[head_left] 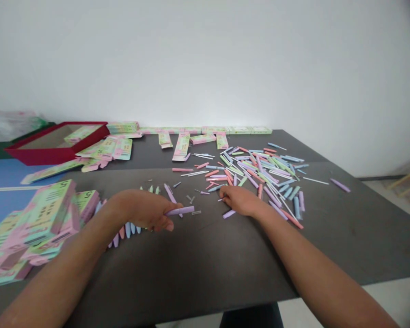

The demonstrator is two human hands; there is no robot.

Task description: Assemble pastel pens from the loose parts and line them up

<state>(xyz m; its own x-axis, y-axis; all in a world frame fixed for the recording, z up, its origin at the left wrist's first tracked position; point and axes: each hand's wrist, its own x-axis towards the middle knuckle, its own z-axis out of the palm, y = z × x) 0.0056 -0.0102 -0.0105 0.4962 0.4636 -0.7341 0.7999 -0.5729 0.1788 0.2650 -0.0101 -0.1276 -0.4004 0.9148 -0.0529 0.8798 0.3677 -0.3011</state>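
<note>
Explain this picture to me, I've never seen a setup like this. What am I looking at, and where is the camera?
This is a single view from a camera worn on a person's head, looking forward and down at their own two arms. The left hand grips a lilac stick. The right hand rests on a dark table beside a scatter of pastel sticks, which may be pen parts. Printed cartons are piled at the left, and a red tray sits farther back.

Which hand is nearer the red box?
Left. The left hand is in front of the red box and to its right; the right hand lies farther right.
</note>
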